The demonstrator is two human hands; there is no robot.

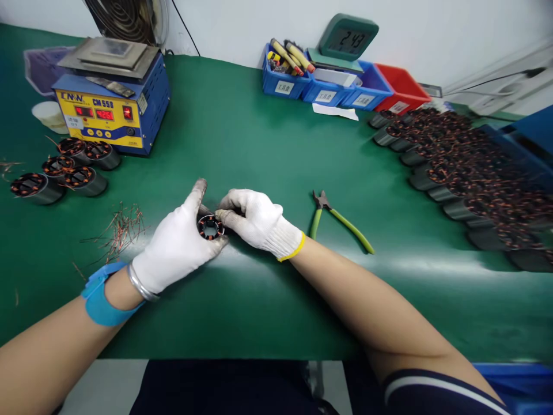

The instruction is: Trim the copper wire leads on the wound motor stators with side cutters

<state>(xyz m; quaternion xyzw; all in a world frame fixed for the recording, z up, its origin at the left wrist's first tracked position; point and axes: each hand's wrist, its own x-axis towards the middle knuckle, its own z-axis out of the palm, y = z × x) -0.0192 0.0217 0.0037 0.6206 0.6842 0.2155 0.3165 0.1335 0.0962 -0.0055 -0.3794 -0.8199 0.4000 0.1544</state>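
Both hands wear white gloves with greyed fingertips. My left hand (175, 245) is wrapped round a small motor stator (211, 227), a dark ring with copper windings inside, its open end facing up. My right hand (254, 219) is closed in a pinch at the stator's right edge; what lies between its fingertips is hidden. To the right of that hand, cutting pliers (343, 222) with green handles lie spread on the green table (259, 300). A loose heap of cut copper wire bits (123, 230) lies left of my left hand.
Several wound stators (86, 180) stand at the left, before a blue and yellow CM 558 box (103, 118). Many more stators (458, 173) fill the right side. Behind are blue bins (285, 85), a red bin (401, 86) and a digital clock (349, 37).
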